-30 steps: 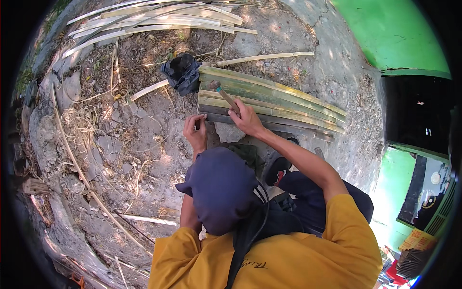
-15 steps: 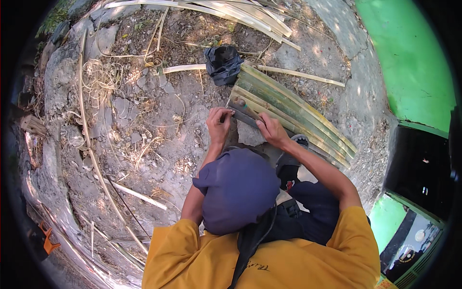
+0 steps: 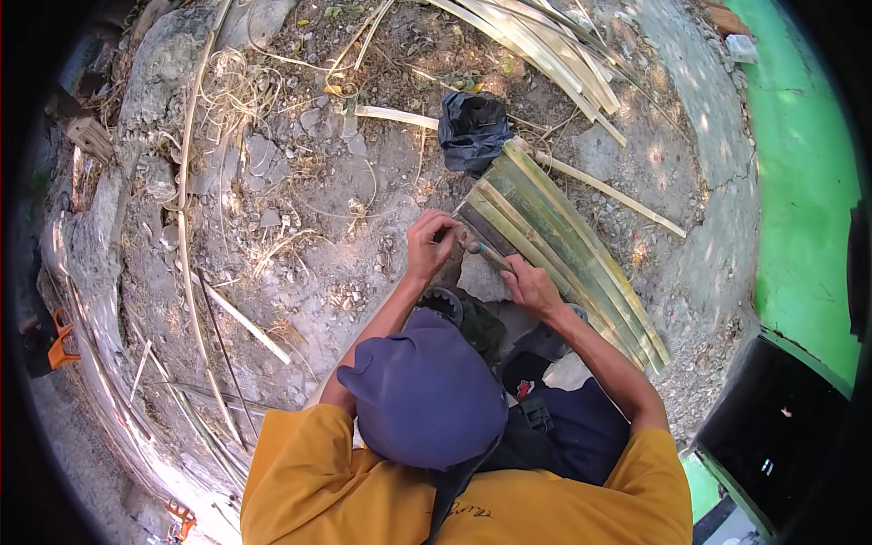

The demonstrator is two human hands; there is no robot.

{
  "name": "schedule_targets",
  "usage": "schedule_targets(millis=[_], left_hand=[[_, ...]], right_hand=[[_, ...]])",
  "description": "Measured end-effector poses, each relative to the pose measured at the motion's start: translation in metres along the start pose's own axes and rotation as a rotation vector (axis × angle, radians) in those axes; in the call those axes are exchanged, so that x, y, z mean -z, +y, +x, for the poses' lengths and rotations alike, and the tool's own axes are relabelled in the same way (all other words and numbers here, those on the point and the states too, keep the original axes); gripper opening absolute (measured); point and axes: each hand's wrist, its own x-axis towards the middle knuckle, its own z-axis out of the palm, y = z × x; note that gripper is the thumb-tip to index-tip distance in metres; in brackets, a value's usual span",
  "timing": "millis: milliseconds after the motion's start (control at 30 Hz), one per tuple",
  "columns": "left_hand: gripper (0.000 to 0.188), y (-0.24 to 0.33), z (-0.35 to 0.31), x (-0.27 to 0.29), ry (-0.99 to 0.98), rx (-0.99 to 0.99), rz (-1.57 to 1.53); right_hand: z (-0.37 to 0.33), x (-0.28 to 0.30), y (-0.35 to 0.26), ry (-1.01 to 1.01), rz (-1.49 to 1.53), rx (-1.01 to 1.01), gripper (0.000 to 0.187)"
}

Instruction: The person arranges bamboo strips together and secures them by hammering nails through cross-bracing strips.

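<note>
In my right hand [image 3: 534, 286] is a hammer [image 3: 493, 256], its wooden handle gripped and its head beside the fingers of my other hand. My left hand [image 3: 431, 241] is closed in a pinch at the near left end of a dark strip [image 3: 486, 229]; whatever lies between the fingertips is too small to make out. That strip runs along the near side of a panel of green and pale bamboo slats [image 3: 568, 241], laid side by side and slanting away to the lower right.
A black plastic bag [image 3: 474, 136] stands open at the panel's far end. Loose split bamboo strips [image 3: 518, 45] lie beyond it. One long bamboo strip [image 3: 184, 209] crosses the stony ground at left, near tangled shavings [image 3: 238, 86]. A green wall [image 3: 804, 182] borders the right.
The view has shifted, so the ground and panel sit differently in it. The hammer has swung off the panel and now its head is close to my left fingers.
</note>
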Motion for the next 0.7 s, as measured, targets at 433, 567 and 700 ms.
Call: schedule_targets(millis=[433, 567, 700], left_hand=[[0.014, 0.006, 0.000, -0.002, -0.021, 0.036, -0.016], [0.014, 0.007, 0.001, -0.002, -0.007, 0.003, 0.017], [0.014, 0.006, 0.001, -0.001, -0.024, -0.007, 0.005]], right_hand=[[-0.008, 0.017, 0.013, -0.014, 0.112, 0.100, 0.017], [0.006, 0.021, 0.012, 0.034, 0.086, 0.084, 0.016], [0.010, 0.019, 0.014, -0.012, 0.010, 0.134, 0.017]])
